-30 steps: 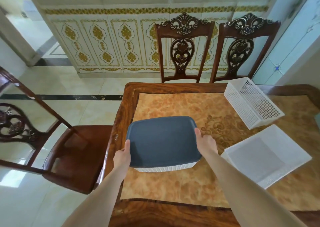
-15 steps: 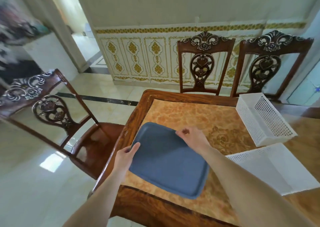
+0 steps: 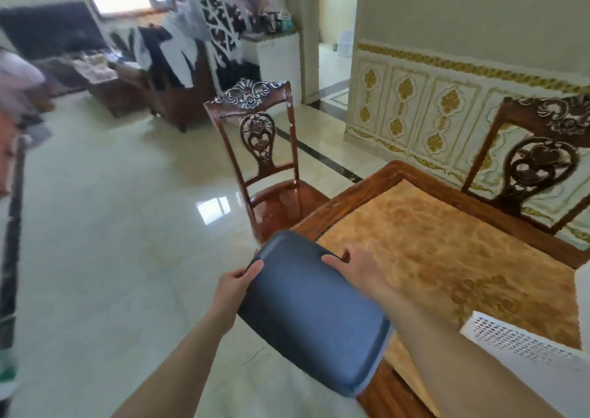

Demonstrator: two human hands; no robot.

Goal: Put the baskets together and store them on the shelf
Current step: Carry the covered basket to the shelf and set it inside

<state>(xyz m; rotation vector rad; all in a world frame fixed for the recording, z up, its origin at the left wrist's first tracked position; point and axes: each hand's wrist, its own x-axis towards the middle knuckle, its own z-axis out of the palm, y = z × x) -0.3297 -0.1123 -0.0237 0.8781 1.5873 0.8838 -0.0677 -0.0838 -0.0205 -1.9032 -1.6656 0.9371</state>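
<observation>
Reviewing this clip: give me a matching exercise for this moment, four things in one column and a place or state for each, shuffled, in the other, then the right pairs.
Things:
1. blue basket
2. white basket
3. left hand
4. nearest chair

Places or states:
A. resting on the table, at the lower right
B. standing on the floor by the table's corner
C. held off the table's edge in both hands
D. gripping the basket's left side

Pairs: 1-C, 2-A, 3-D, 4-B. The right hand grips the opposite side.
</observation>
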